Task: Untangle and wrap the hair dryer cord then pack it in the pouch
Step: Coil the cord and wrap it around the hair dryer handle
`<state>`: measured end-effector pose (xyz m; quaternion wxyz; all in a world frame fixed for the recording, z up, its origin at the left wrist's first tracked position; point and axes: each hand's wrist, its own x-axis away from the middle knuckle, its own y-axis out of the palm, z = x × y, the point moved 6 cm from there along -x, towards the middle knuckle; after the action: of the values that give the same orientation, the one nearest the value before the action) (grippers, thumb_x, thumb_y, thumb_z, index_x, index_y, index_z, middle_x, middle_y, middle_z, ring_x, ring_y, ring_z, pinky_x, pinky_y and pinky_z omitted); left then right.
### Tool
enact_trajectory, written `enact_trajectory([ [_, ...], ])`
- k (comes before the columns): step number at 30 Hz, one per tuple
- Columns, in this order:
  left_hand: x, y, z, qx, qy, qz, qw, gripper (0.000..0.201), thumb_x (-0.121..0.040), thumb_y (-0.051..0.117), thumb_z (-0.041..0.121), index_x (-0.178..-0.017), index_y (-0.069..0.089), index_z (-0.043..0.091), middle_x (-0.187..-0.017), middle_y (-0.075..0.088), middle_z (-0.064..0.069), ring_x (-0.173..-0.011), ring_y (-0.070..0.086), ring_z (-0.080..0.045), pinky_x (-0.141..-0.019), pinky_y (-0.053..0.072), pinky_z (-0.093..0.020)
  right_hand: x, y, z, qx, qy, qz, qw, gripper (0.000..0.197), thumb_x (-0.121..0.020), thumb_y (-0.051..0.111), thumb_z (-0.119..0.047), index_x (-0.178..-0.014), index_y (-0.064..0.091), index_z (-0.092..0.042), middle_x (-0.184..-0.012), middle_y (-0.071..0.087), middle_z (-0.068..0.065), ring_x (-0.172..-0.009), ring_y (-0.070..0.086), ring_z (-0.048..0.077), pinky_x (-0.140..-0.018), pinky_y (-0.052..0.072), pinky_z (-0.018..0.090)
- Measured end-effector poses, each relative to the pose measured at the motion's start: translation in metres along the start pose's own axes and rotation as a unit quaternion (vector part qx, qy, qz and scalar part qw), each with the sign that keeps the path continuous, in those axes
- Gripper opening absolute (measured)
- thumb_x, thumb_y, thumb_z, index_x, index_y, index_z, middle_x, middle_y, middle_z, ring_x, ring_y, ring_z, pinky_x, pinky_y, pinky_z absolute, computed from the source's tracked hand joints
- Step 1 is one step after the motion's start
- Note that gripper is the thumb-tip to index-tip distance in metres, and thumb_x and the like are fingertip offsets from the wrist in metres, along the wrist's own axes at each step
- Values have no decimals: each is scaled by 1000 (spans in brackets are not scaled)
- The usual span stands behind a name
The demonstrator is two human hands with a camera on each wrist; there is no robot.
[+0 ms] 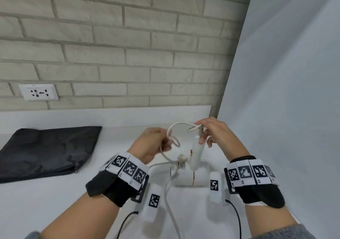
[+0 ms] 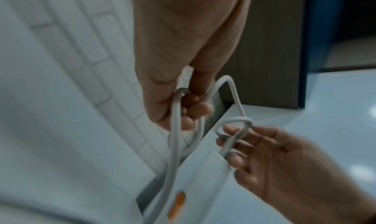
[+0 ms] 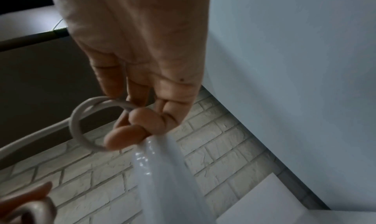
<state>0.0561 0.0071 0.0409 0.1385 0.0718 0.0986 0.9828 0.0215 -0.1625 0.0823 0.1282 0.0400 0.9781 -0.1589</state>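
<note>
Hair dryer [image 1: 191, 174], white, lies on the bench [image 1: 55, 202] near its right edge, between the two wrists, handle tilted up toward the right hand [image 1: 217, 134]. Its white cord [image 1: 176, 126] arcs in the air between both hands. The left hand [image 1: 152, 143] has its fingers [image 2: 195, 110] curled around a loop of cord; the right hand's fingers [image 3: 126, 139] pinch a knotted loop just above the handle. The black pouch [image 1: 46, 148] lies flat at the bench's left, against the back edge.
</note>
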Motion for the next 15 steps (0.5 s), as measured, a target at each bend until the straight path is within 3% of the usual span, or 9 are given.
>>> enact_trajectory([
  [4, 3, -18, 48, -30, 164, 107, 980, 18, -92, 50, 10, -75, 55, 14, -68, 55, -1, -60, 51, -9, -58, 41, -19, 12, 8, -17, 89, -58, -54, 993, 26, -79, 57, -38, -66, 69, -19, -76, 51, -4, -59, 47, 7, -58, 38, 16],
  [6, 8, -15, 69, -38, 224, 107, 968, 17, -91, 52, 12, -76, 54, 17, -65, 51, 2, -56, 46, -7, -55, 38, -17, 16, 15, -23, 100, -55, -100, 988, 26, -71, 60, -42, -62, 69, -19, -69, 51, -10, -58, 47, 3, -59, 36, 13],
  [9, 21, 2, 98, -45, 313, 73, 946, 17, -90, 53, 7, -77, 54, 17, -62, 47, 3, -51, 38, -7, -50, 35, -15, 17, 30, -27, 117, -46, -144, 982, 23, -73, 70, -37, -58, 66, -19, -60, 53, -3, -52, 44, 5, -56, 36, 15],
  [12, 35, 20, 117, -52, 368, 27, 928, 18, -89, 53, 4, -78, 56, 17, -66, 50, 5, -50, 42, -1, -50, 38, -13, 8, 39, -26, 156, -40, -88, 983, 24, -73, 73, -35, -63, 59, -18, -51, 44, -1, -47, 41, 10, -52, 35, 23],
  [15, 50, 28, 123, -50, 398, -34, 915, 15, -89, 52, 5, -82, 58, 16, -64, 51, 7, -51, 44, 1, -52, 38, -11, -3, 37, -22, 147, -14, 38, 988, 26, -74, 71, -33, -86, 54, -17, -50, 42, -3, -46, 44, 15, -41, 33, 20],
])
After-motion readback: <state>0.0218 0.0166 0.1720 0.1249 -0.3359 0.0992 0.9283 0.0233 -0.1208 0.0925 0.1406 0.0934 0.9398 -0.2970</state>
